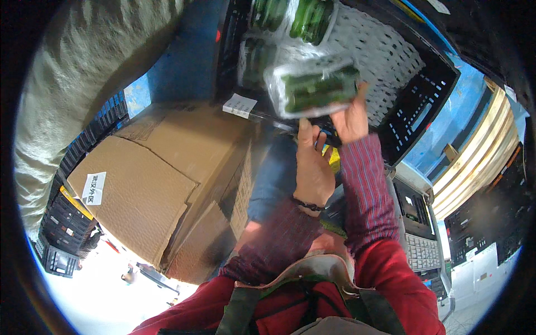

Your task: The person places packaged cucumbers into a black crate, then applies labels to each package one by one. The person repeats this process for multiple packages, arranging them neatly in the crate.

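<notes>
My right hand [352, 120] holds a clear plastic-wrapped tray of green vegetables [314, 88] from below, lifted in front of a black plastic crate [413, 95]. My left hand [312, 167] is just beneath and to the left of the tray, fingers pointing up and slightly apart, with nothing in it; a dark band sits on its wrist. Several more wrapped packs of green vegetables [293, 17] lie inside the crate on a white mesh liner. Both forearms wear dark striped sleeves.
A large closed cardboard box [162, 178] with white labels stands to my left. Stacked black crates [72, 212] are further left, beside a pale textured column [72, 84]. A wooden pallet [474, 151] and a grey device with a keypad [419, 234] are on the right.
</notes>
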The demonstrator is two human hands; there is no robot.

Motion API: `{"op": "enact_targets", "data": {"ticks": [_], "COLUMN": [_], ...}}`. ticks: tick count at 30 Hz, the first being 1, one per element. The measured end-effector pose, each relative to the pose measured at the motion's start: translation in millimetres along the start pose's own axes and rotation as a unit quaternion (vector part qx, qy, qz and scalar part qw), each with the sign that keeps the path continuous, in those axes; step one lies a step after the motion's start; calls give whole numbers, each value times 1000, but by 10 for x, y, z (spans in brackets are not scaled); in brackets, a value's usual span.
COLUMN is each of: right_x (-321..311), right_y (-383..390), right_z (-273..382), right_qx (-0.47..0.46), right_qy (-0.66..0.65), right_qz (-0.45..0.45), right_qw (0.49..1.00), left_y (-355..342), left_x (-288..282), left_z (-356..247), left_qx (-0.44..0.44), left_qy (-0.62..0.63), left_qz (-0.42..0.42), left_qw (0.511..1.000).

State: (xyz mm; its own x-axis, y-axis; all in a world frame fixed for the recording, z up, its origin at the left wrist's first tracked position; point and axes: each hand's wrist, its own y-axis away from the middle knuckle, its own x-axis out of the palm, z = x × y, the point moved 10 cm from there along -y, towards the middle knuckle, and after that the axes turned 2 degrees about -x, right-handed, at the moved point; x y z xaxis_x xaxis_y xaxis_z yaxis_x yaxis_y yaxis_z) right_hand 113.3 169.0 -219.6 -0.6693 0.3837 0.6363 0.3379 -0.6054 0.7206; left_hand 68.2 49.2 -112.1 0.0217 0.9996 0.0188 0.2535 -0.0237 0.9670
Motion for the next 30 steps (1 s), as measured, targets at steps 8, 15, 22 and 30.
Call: {"op": "enact_targets", "data": {"ticks": [8, 15, 22, 30], "right_x": [408, 204, 737, 571], "right_y": [603, -1141, -2305, -1610], "right_z": [-24, 513, 208, 388], "right_qx": [162, 2, -105, -160], "right_qy": [233, 456, 683, 654], "right_qz": [214, 151, 20, -63], "right_qw": [935, 877, 723, 736], "left_y": [-54, -43, -121, -111], "left_x": [310, 326, 313, 276], "left_z": [-573, -520, -562, -560], "left_qx": [92, 47, 50, 51], "left_qy": [144, 169, 168, 151], "left_qz": [153, 148, 143, 108], "left_qw": [973, 973, 974, 981]}}
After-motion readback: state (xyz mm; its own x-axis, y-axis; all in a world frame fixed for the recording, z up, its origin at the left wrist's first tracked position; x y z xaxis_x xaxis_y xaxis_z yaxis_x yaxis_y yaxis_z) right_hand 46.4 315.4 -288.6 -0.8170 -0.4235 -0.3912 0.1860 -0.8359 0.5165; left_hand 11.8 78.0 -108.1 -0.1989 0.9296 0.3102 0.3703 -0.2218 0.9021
